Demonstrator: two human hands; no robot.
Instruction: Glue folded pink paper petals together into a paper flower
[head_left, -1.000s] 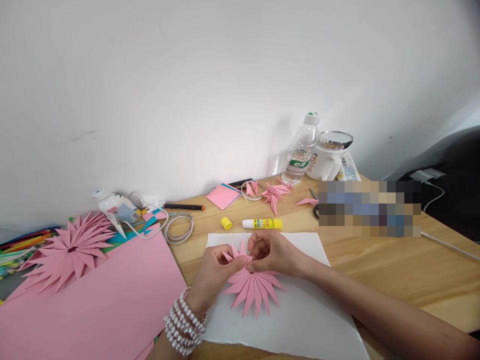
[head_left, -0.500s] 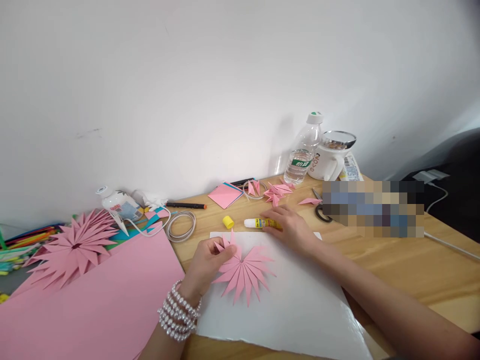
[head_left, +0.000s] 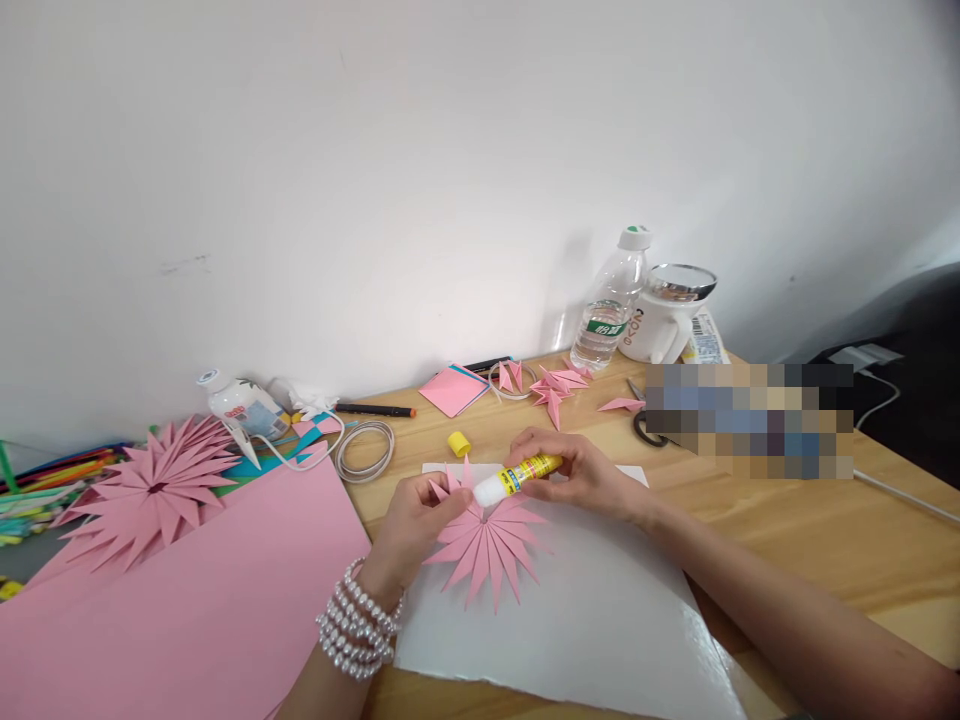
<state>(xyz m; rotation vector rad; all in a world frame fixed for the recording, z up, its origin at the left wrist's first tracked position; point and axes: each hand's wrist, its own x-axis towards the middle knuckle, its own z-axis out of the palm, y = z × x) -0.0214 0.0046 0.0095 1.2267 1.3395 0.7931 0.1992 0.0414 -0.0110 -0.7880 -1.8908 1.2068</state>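
Observation:
My left hand, with a bead bracelet on the wrist, pinches the upper left edge of a half-made pink paper flower that lies on a white sheet. My right hand is closed on an uncapped yellow glue stick. The stick's white tip points left and down, just above the flower's centre. Its yellow cap lies on the wooden table beyond the sheet.
A large pink sheet and a finished pink flower lie left. Behind are a tape ring, a black pen, pink squares, folded pink petals, scissors, a water bottle and a white mug.
My right hand left the flower, reached to the glue stick lying on the table, picked it up and brought it over the flower. My left hand kept its hold.

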